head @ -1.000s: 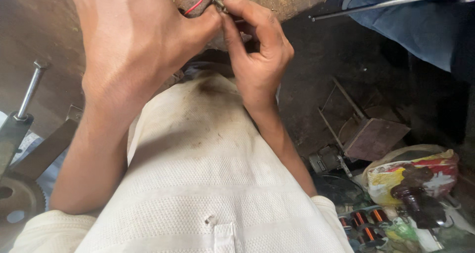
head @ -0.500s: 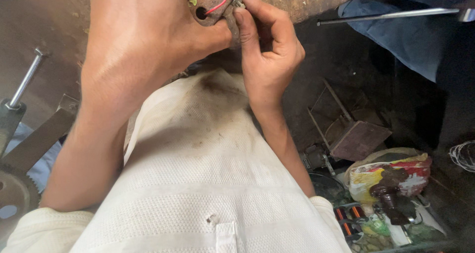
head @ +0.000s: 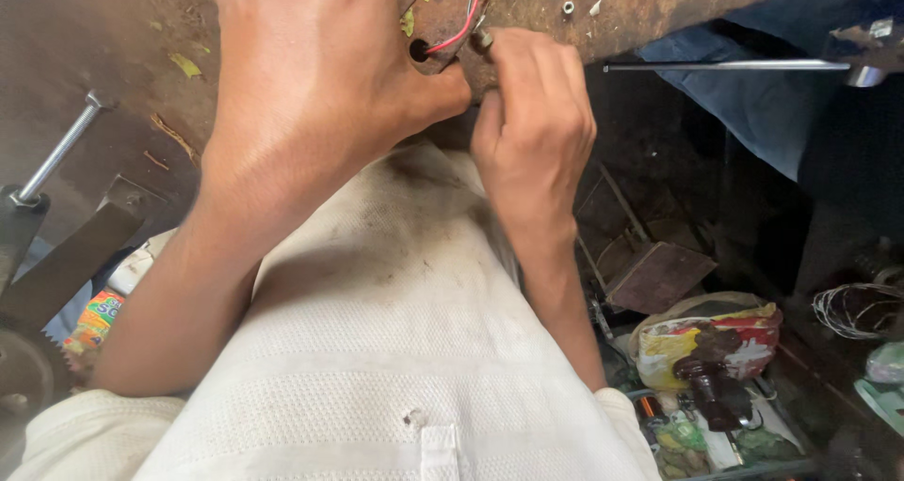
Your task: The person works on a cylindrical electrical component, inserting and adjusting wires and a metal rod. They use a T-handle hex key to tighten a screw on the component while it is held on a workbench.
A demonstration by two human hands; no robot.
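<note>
At tabletop edge: both hands work at the rusty brown tabletop (head: 659, 1), over the lap in a stained white shirt (head: 377, 349).
Left hand (head: 320, 95): palm down on a small rusty metal part (head: 438, 20) with a round hole; grip state — cannot tell, fingers hidden.
Right hand (head: 532, 123): grip closed, fingertips pinching a small screw-like piece (head: 484, 39) just beside the part.
Red wire (head: 466, 24): runs out of the part's hole, upward between the hands.
On tabletop: loose nut (head: 568, 8), thin metal rod (head: 725, 65) to the right.
Far left: vise handle (head: 58, 152).
Lower right floor: colourful bag (head: 706, 335), wire coil (head: 857, 312).
</note>
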